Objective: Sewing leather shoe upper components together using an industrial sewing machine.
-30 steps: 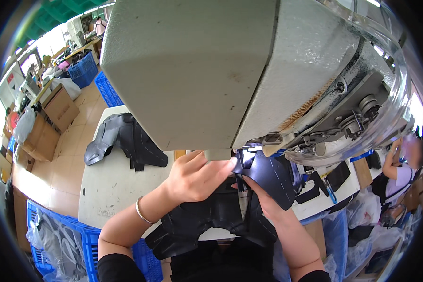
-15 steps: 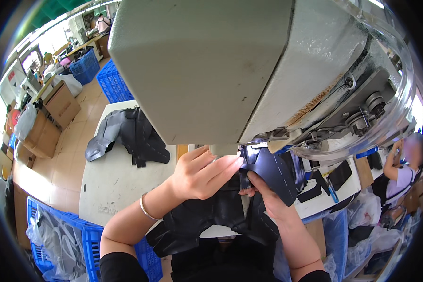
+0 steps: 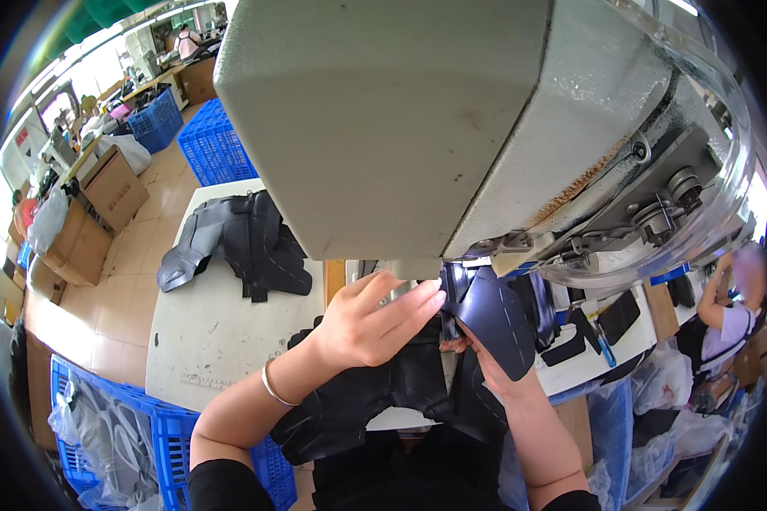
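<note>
A curved, glossy black leather-like piece (image 3: pixel 496 317) with a row of light stitch marks stands half raised under the head of a sewing machine (image 3: pixel 383 128). My right hand (image 3: pixel 496 375) grips its lower part from beneath, its fingers partly hidden behind it. At the piece's left edge is my left hand (image 3: pixel 373 319), with fingers bent together and tips against the material; the thumb is mostly hidden. The spot where needle and material meet does not show. More black joined pieces (image 3: pixel 362 396) hang over the table's front edge beneath both forearms.
On the white table (image 3: pixel 196 341), another black assembly (image 3: pixel 247 247) lies to the left. Flat black parts (image 3: pixel 619 317) and a blue-handled tool (image 3: pixel 606 352) lie to the right. Blue crates (image 3: pixel 166 443) with plastic bags stand at the left. A co-worker (image 3: pixel 729 307) sits far right.
The view has shifted slightly. My left hand has come a little lower and right, staying at the piece's edge. The right hand keeps its grip, and the piece is turned slightly more upright.
</note>
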Available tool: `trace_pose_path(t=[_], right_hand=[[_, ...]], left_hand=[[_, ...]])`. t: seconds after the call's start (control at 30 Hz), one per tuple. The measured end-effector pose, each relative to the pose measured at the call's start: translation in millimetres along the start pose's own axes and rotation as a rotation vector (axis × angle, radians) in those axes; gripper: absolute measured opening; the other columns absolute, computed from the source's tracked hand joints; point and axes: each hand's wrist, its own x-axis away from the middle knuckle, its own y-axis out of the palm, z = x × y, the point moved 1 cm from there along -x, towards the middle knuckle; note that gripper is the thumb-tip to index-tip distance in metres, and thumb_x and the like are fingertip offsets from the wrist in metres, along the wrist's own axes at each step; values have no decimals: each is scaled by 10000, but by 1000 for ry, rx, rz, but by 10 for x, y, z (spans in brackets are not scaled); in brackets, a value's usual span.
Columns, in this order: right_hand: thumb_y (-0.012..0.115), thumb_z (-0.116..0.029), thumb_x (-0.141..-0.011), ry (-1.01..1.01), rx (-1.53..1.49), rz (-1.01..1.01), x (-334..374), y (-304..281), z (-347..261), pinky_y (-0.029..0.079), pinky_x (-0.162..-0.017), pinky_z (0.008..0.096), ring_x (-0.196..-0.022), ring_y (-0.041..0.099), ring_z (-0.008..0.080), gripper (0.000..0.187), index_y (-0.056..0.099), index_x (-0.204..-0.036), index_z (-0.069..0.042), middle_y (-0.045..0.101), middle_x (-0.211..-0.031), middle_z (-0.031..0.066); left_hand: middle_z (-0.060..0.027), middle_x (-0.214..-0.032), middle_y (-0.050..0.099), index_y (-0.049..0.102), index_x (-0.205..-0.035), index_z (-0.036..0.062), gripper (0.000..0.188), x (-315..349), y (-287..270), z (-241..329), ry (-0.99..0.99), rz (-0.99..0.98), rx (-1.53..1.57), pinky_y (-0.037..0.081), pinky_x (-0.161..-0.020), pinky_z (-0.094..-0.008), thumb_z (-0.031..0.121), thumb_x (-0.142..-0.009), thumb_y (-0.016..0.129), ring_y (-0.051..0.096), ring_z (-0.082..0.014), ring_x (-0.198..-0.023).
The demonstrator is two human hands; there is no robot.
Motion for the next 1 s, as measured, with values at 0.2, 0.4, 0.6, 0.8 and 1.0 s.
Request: trace_pose_path(t=[0.2, 0.4, 0.6, 0.8, 1.0], right_hand=[[598, 6, -903, -110, 355, 85, 36, 62, 35, 534, -630, 272, -763, 616, 133, 312, 531, -1204, -38, 605, -986, 51], [605, -6, -902, -205, 633, 117, 7, 157, -125, 497, -602, 234, -677, 578, 94, 158, 612, -1060, -11, 610, -869, 19], [619, -23, -894, -131, 481, 136, 9, 186, -121, 481, -585, 219, -650, 568, 76, 83, 640, -972, -4, 607, -809, 4], [559, -29, -883, -147, 392, 227, 84, 125, -88, 523, -754, 262, -806, 637, 118, 156, 626, -1019, 6, 654, -895, 55], [379, -329, -1005, -52, -165, 235, 117, -34, -212, 560, -723, 355, -861, 666, 213, 389, 561, -1130, -9, 661, -999, 117]], left_hand=[[-112, -930, 690, 701, -919, 2, 288, 14, -18, 15, 43, -11, -43, 538, -621, -274, 61, -639, 669, 671, -255, -858], [-105, -913, 690, 706, -915, 16, 265, -1, -25, 139, -287, -13, 106, 533, -676, -302, -1, -650, 716, 667, -260, -803], [-83, -890, 669, 722, -914, 38, 281, -96, -31, 171, -497, 54, 170, 525, -695, -325, -14, -638, 737, 637, -255, -811], [-24, -724, 494, 724, -892, 54, 327, 55, 66, 225, -93, 112, -193, 511, -569, -281, 15, -567, 711, 587, -217, -771], [-21, -701, 486, 713, -898, 33, 361, 101, 99, 250, -91, 110, -199, 456, -491, -255, 22, -539, 686, 551, -156, -622]])
